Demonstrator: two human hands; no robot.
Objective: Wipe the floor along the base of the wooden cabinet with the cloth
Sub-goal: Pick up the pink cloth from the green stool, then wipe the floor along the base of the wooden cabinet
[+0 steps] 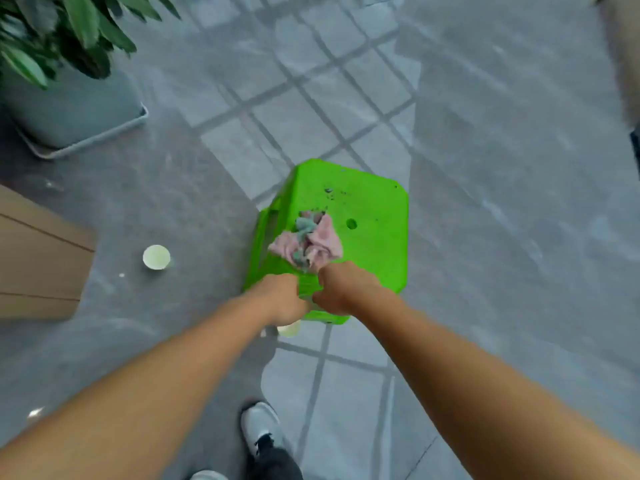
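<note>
Nearest the camera, a grey and white sneaker [260, 432] stands on the grey tiled floor [502, 237], with a dark trouser leg just below it and the toe of a second pale shoe [207, 475] at the bottom edge. Two bare forearms reach forward from the lower corners and meet over the near edge of a bright green square plastic stool [367, 216].

The left hand [280, 299] is curled into a fist at the stool's near left edge; what it grips is hidden beneath the knuckles, so I cannot tell whether it holds the stool's rim or part of the cloth. The right hand [341, 289], just beside it and almost touching, is also closed, and the crumpled pink and pale green cloth [308, 242] bunches out from its far side, seemingly pinched between the fingers. The cloth lies on the stool's seat, left of a round hole in the plastic, with a few dark specks farther back on the seat.

A pale cup [289, 329] peeks out under the stool's near edge, below the left hand. Farther left, a second pale green round cup [156, 257] sits on the floor, near the corner of a light brown wooden cabinet [41, 258] at the left edge. At the far left, a grey square planter [72, 112] holds a plant with broad green leaves [69, 26].
</note>
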